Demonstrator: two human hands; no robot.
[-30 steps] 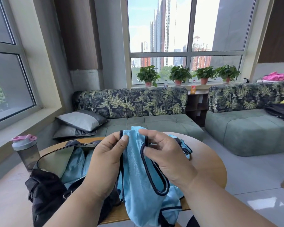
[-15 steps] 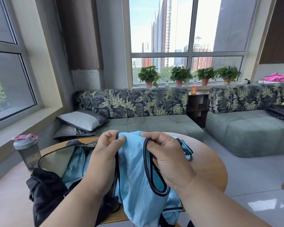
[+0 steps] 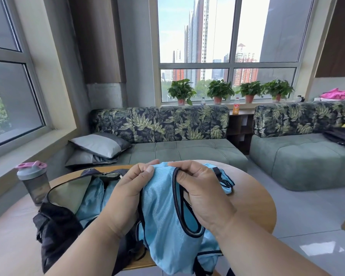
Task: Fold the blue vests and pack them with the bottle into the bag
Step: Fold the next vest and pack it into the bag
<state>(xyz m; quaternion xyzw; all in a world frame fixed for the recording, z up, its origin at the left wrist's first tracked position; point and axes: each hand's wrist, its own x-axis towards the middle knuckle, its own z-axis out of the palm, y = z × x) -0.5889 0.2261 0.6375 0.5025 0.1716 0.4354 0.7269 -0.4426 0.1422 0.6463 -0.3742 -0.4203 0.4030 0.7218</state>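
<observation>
Hands higher w/ vest

1 view only, head-worn, wide-angle, so no overlap with any other view. Looks forward and slightly down from above the forearms. Very near the left hand and right hand, both low centre, holding the blue vest over the round table. Bag and bottle fall lower left. Faces the sofa and the window straight ahead, far off. Straight lines bend toward the frame edges.
</observation>
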